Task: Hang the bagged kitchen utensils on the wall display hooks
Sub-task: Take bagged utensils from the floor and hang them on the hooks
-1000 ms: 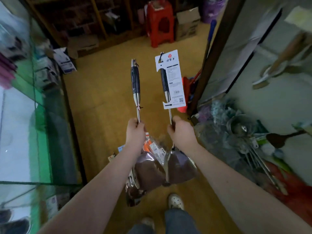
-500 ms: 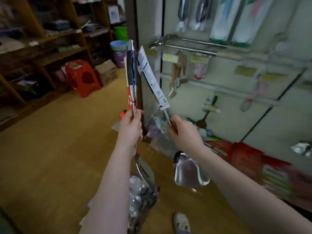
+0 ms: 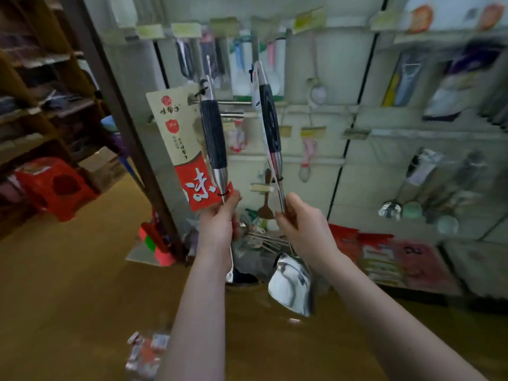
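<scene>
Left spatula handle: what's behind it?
Two metal hooks jut from the wall behind the left spatula, bagged utensils hanging above. Its handle and tag hide part of the hooks.

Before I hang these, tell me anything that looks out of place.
Loose packets lie scattered on the floor, and a heap of utensils sits below the wall display instead of hanging.

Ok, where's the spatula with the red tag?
The spatula with the red tag is left of centre in the head view, held handle up in the left hand, beside the second spatula in the right hand, before a wall hook.
</scene>
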